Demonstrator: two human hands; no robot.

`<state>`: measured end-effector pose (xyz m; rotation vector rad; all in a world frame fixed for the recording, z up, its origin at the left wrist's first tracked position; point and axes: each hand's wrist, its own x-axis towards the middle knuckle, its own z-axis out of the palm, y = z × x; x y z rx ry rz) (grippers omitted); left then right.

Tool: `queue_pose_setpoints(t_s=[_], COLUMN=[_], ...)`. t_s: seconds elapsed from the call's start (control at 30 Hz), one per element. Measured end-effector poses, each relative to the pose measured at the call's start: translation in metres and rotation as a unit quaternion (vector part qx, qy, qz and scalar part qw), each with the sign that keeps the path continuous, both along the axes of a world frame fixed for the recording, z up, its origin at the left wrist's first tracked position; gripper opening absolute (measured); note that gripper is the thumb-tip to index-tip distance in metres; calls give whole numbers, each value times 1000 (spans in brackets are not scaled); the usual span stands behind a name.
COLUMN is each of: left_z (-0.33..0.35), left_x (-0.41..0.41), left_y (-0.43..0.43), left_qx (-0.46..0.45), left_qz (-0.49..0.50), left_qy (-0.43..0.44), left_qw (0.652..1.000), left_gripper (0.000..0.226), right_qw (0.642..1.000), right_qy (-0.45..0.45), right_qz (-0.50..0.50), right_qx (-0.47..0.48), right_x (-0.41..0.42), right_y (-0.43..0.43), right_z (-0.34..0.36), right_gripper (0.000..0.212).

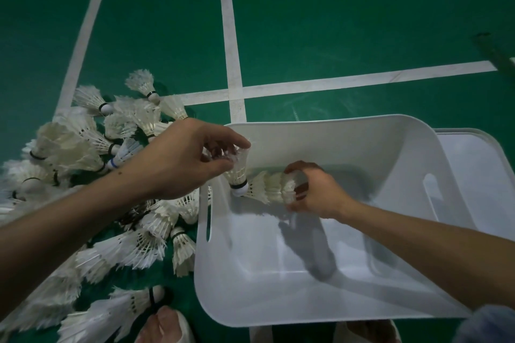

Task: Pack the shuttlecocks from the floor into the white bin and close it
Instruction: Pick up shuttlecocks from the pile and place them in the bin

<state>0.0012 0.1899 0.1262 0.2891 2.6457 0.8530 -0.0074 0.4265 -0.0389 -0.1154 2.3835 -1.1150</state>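
The white bin (348,306) stands open on the green floor. Over its left wall my left hand (184,159) pinches the feather end of one white shuttlecock (239,172), cork down. Inside the bin my right hand (315,189) grips a short nested row of shuttlecocks (269,186) lying on its side, its cork end touching the one in my left hand. A large pile of white shuttlecocks (92,164) lies on the floor left of the bin. The bin floor is otherwise bare.
The bin's white lid (485,175) lies flat on the floor just right of the bin. White court lines (231,36) cross the green floor beyond. My feet (164,326) show at the bottom edge near the pile. A dark object (493,50) lies at the far right.
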Motion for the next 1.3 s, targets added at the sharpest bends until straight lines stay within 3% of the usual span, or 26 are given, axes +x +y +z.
queue_pose_setpoints(t_s=[0.1,0.4,0.7,0.8,0.93,1.03,1.13,1.3], left_z=[-1,-4,-20,-28,-38,-42,-49,-57], left_x=[-1,-2,-1,3,-1,-9,-15,-17], left_y=[-1,10,28,34,43,53,65,78], left_qx=[1,3,-15,0,-4,-7,17,97], left_qz=[-2,-14,-77,-96,-160,-195,-209,-153], left_qy=[2,26,68,37,9,31,48,28], left_qw=[1000,1000,995,995,987,980,977,983], left_gripper=[33,35,31,32,30,29,24,37], right_qw=[999,1000,998,998,992,983,987,992], right_qy=[28,22,51,55,23,-8,32,69], right_qz=[-2,7,18,-10,-42,24,89,77], right_qx=[39,7,19,12,-115,-180,-127,-77], right_x=[-2,-16,-12,-9,-2,4,7,4], right_y=[9,-7,8,12,21,28,27,34], right_z=[-5,-4,5,19,42,58,65,61], right_gripper=[63,63,77,79,77,85,81,71])
